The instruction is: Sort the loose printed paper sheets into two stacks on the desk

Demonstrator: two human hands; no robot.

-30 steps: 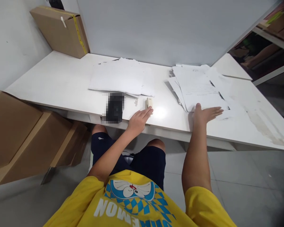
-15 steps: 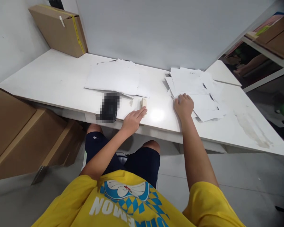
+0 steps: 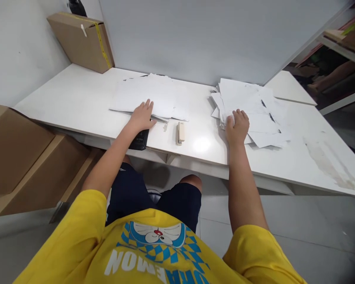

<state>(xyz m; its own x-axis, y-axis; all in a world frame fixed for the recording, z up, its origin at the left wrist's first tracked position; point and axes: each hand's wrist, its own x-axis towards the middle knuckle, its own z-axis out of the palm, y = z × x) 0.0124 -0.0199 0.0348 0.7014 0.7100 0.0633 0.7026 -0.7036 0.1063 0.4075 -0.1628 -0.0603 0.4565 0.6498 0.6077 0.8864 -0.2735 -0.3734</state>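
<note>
A beige stapler (image 3: pixel 181 133) lies on the table between my hands, touched by neither. My left hand (image 3: pixel 142 117) is spread out over the front edge of the left stack of white papers (image 3: pixel 156 94). Under its wrist sits a black object (image 3: pixel 140 141), partly covered by my arm. A thin grey item (image 3: pixel 159 118) pokes out beside my left fingers along the stack's edge. At the right, my right hand (image 3: pixel 238 127) is closed with curled fingers on the near left edge of an untidy stack of white papers (image 3: pixel 245 98). Its fingertips are partly hidden.
A taped cardboard box (image 3: pixel 79 43) leans at the table's far left corner. More cardboard (image 3: pixel 20 154) stands at the left front. A pale stain (image 3: pixel 331 163) marks the right of the white table (image 3: pixel 85 98). Shelving (image 3: pixel 343 47) is at the right.
My left hand has left the stapler and moved left and forward to the left paper stack, its fingers spreading. My right hand stays at the right stack. The view has shifted slightly.
</note>
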